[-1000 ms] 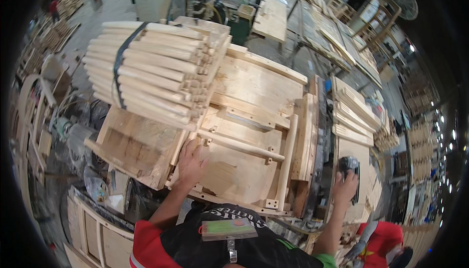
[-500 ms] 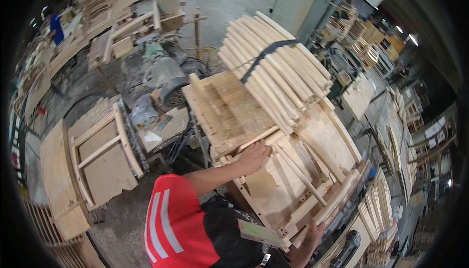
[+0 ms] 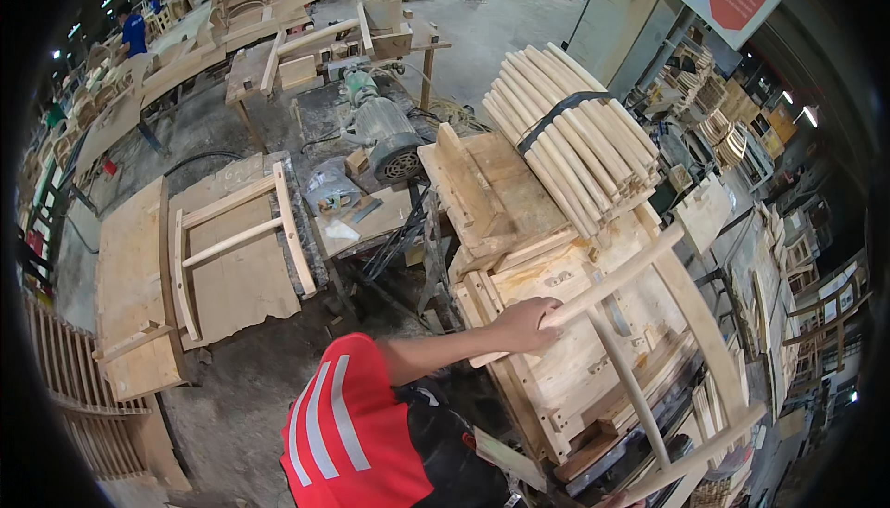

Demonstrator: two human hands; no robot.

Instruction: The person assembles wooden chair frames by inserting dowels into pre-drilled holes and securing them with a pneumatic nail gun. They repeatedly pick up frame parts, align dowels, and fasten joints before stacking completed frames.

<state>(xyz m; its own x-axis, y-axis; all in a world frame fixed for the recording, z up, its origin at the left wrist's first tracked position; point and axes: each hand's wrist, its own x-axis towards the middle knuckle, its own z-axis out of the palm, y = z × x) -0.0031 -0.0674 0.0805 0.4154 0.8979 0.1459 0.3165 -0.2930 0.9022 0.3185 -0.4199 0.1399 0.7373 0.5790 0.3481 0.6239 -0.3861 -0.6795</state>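
My left hand [image 3: 530, 325] is closed around one leg of a pale wooden chair leg frame [image 3: 629, 387]. The frame has two legs joined by a round crossbar and a wider rail, and it is tilted above a wooden jig [image 3: 532, 282]. The frame's lower leg runs down to the bottom edge of the view. My right hand is out of sight. A thick bundle of round wooden sticks [image 3: 575, 137], bound with a dark strap, lies at the jig's far side beside a wooden block assembly [image 3: 505, 179].
On the left, a similar wooden frame [image 3: 232, 248] lies on a board-topped table [image 3: 134, 276]. Between the tables stands a grey-green motor [image 3: 385, 133] with cables. A slatted wooden piece [image 3: 83, 397] is at lower left. A person in blue [image 3: 134, 33] stands far back.
The wooden frame has come up out of the jig and tilted, with my left hand now on its leg. My right hand has left the view. The whole view has shifted.
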